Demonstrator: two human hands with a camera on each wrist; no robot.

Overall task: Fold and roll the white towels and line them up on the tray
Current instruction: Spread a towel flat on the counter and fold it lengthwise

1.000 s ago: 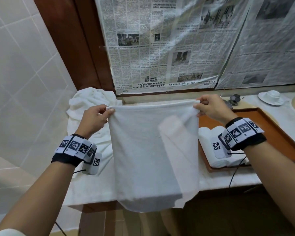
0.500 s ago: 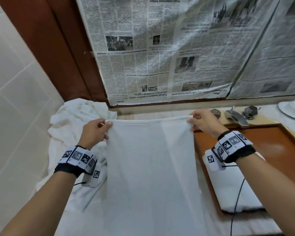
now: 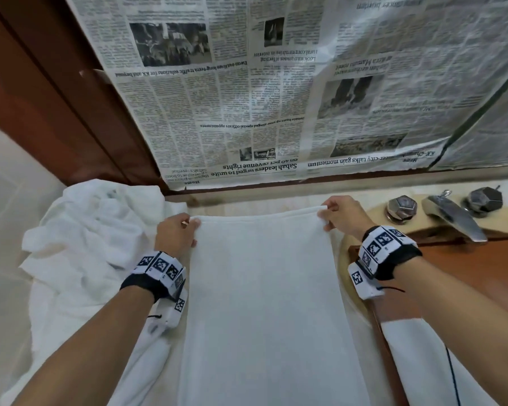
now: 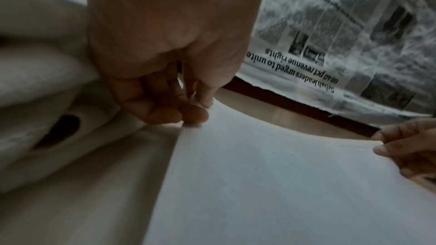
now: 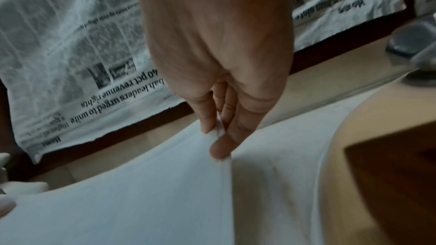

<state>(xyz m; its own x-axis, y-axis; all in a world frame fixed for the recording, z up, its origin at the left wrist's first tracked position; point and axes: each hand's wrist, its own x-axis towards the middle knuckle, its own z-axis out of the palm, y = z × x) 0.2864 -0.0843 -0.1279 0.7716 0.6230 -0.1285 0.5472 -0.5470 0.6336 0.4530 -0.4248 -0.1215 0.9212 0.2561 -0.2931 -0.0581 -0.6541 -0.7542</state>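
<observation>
A folded white towel [image 3: 261, 288] stretches flat over the counter, its far edge toward the wall. My left hand [image 3: 178, 234] pinches its far left corner, thumb against fingertips [image 4: 195, 114]. My right hand [image 3: 339, 213] pinches the far right corner [image 5: 218, 137]. The towel [image 4: 271, 183] looks taut between both hands. The brown wooden tray [image 3: 475, 271] sits to the right, with rolled white towels [image 3: 428, 364] at its near end, partly hidden by my right forearm.
A heap of loose white towels [image 3: 88, 238] lies at the left against the tiled wall. A metal tap [image 3: 452, 218] with two knobs stands behind the tray. Newspaper [image 3: 276, 83] covers the wall behind the counter.
The towel hung in the air before; both hands have carried it forward and down, and it now lies spread over the counter. The camera has tilted closer to the wall.
</observation>
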